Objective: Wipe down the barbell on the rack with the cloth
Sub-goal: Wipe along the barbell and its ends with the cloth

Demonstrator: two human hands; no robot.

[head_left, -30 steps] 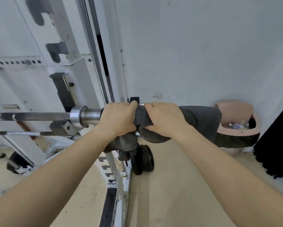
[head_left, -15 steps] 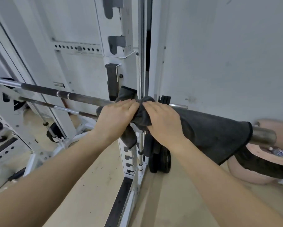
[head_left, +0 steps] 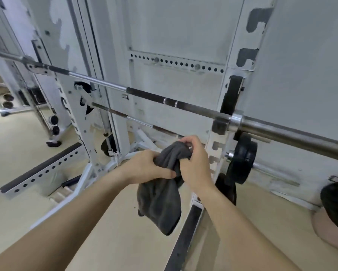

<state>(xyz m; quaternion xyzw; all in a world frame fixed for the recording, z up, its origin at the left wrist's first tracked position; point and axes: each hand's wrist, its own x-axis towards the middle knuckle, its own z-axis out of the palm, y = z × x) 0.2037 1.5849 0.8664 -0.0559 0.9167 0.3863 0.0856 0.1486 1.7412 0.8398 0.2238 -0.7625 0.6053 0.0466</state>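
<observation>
Dark grey cloth (head_left: 160,200) is held below the barbell (head_left: 187,105), clear of it, in front of the white rack (head_left: 219,153). Left hand (head_left: 146,167) is closed on the bunched upper part of the cloth, thumb laid across the front; its fingers are mostly buried in the folds. Right hand (head_left: 195,165) is clenched on the same bunch from the other side, fingers curled over the top edge, tips hidden in the fabric. The two hands are just beside each other. The rest of the cloth hangs loose beneath them over the beige floor (head_left: 17,153).

The barbell is seen resting across the rack, running from upper left down to the right edge, where its thick sleeve (head_left: 293,132) is cut off by the frame. Its far left end is blurred and hard to make out. A thinner second bar (head_left: 129,117) is seen lower behind it, partly hidden by the hands.

Black weight plates (head_left: 242,159) are stored on a peg at the right upright. At the right edge a pinkish bin (head_left: 328,229) with a dark liner is only partly in frame. Both forearms are cut off at the bottom edge.
</observation>
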